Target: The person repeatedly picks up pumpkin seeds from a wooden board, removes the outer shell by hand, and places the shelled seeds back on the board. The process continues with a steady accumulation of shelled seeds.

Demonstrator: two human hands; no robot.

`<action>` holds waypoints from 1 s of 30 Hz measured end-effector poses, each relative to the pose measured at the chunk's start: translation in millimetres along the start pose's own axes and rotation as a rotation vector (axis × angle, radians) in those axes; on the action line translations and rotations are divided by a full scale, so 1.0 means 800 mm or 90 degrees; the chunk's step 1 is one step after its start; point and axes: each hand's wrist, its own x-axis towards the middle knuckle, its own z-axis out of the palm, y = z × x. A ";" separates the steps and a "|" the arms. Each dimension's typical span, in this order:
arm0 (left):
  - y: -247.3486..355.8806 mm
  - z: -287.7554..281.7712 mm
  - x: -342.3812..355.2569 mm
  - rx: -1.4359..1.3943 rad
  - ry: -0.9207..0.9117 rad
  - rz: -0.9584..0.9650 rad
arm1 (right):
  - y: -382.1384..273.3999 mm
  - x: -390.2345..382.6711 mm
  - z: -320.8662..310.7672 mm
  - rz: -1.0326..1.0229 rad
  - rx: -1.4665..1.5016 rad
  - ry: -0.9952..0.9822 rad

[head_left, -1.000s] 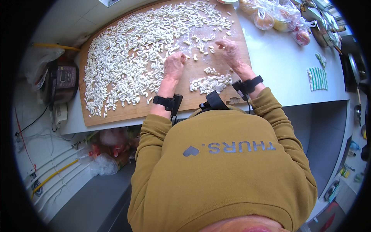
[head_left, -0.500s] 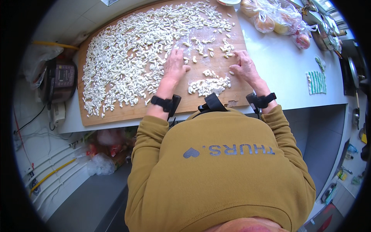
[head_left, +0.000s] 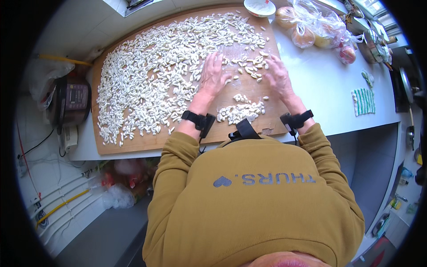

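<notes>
A large wooden board (head_left: 147, 141) carries a wide spread of small, pale, floury, shell-shaped dough pieces (head_left: 138, 84) over its left and far parts. My left hand (head_left: 213, 76) is open, palm down, at the right border of that spread, its fingers stretched away from me. At the board's right side my right hand (head_left: 279, 76) is also open, fingers extended and slightly blurred. Between the two hands lie some loose dough pieces (head_left: 251, 69). Closer to me is a separate small heap of dough pieces (head_left: 240, 112), which neither hand touches.
A white bowl (head_left: 259, 7) sits at the board's far right corner. Bagged fruit (head_left: 322, 33) and a green-striped cloth (head_left: 364, 102) lie on the white counter (head_left: 320, 89) to the right. A dark electric cooker (head_left: 73, 100) stands left of the board.
My left hand has moved right, bringing the hands closer together. The loose pieces between them lie in a tighter group. The view has shifted slightly, showing more of the bowl.
</notes>
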 end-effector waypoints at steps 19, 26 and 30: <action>0.008 -0.031 -0.039 -0.068 -0.112 -0.109 | -0.060 0.011 0.019 -0.409 -0.011 -0.358; 0.014 -0.009 -0.034 -0.166 -0.042 -0.107 | 0.000 0.026 0.012 -0.373 -0.104 -0.333; 0.024 -0.006 -0.035 -0.189 -0.056 -0.095 | 0.027 0.043 -0.012 -0.337 -0.155 -0.301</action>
